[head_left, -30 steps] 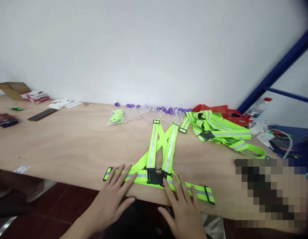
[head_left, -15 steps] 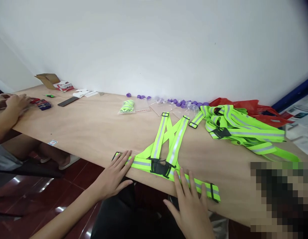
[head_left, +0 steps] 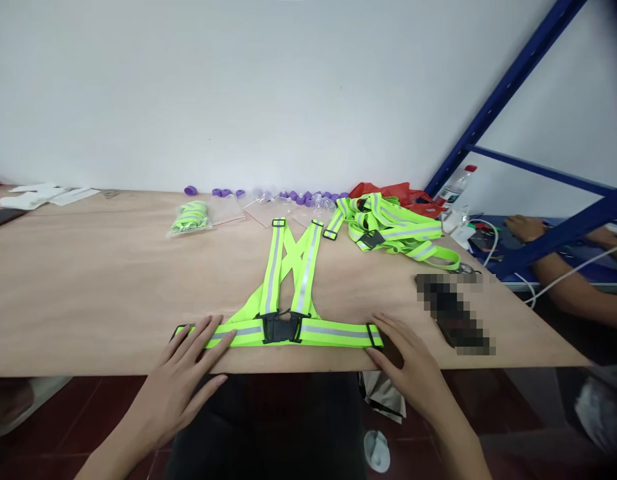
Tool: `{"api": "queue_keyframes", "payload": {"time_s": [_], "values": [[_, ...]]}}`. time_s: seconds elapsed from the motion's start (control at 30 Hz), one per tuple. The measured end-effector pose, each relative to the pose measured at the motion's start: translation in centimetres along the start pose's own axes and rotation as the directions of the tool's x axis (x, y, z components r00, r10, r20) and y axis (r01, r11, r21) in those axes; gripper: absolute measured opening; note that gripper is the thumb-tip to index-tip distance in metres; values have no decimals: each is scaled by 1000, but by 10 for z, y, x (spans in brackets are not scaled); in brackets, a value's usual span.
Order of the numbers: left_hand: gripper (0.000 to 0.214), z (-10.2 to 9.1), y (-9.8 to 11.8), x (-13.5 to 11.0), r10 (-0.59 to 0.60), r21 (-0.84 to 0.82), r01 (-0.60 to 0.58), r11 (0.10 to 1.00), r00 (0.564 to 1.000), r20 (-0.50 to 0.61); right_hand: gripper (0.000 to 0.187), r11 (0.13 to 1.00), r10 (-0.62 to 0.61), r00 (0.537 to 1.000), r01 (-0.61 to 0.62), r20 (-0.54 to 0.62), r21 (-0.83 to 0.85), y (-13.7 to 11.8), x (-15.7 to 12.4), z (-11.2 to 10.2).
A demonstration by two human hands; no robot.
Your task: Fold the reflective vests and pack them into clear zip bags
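Note:
A neon-yellow reflective vest (head_left: 301, 270) made of elastic straps with silver stripes lies spread on the table in front of me. Its two shoulder straps cross toward the back, and a black buckle (head_left: 282, 328) joins the waist belt (head_left: 338, 333) at the front. My left hand (head_left: 181, 373) rests flat over the belt's left end, fingers spread. At the other end, my right hand (head_left: 411, 357) touches the belt by its black slider, thumb and fingers apart at the lower and upper edges.
A heap of similar straps (head_left: 398, 230) lies by a red bag (head_left: 388, 192) at the back right. Leftward are a packed bag (head_left: 191, 217), clear bags (head_left: 268, 207) and purple pieces (head_left: 301, 198). A blurred-out dark object (head_left: 451, 313) lies at right. Another person's arm (head_left: 568, 273) shows beyond a blue frame (head_left: 503, 80).
My view has turned to the right. My right hand has slid outward along the belt to its end, and the belt now lies straighter. My left hand stays on the left end.

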State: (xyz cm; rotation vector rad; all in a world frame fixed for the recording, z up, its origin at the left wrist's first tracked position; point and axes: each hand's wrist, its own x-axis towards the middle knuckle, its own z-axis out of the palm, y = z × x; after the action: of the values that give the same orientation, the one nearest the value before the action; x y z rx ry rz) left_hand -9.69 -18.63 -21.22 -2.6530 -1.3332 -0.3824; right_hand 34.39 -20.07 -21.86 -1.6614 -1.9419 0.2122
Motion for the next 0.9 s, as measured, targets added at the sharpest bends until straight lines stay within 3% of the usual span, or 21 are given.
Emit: {"api": "queue_keyframes", "payload": {"time_s": [0.1, 0.27, 0.47, 0.7, 0.8, 0.9], "values": [[61, 4, -3, -1, 25, -4, -25, 1000, 999, -25, 39, 996, 46, 996, -51, 72, 68, 5, 6, -5], [62, 9, -2, -1, 31, 14, -30, 999, 996, -88, 37, 966, 139, 969, -178, 205, 187, -10, 20, -25], [60, 16, -5, -3, 23, 34, -20, 999, 994, -111, 38, 967, 116, 947, -176, 298, 183, -13, 30, -39], [58, 20, -7, -2, -41, -44, 37, 998, 996, -80, 39, 988, 87, 958, -119, 271, 102, -11, 26, -29], [55, 10, -9, 4, -51, -124, 41, 991, 995, -83, 41, 994, 76, 973, -93, 217, 66, -11, 24, -19], [59, -6, -21, 4, -140, -289, 110, 951, 987, -84, 45, 995, 75, 982, -86, 174, 56, -8, 20, -14]]}}
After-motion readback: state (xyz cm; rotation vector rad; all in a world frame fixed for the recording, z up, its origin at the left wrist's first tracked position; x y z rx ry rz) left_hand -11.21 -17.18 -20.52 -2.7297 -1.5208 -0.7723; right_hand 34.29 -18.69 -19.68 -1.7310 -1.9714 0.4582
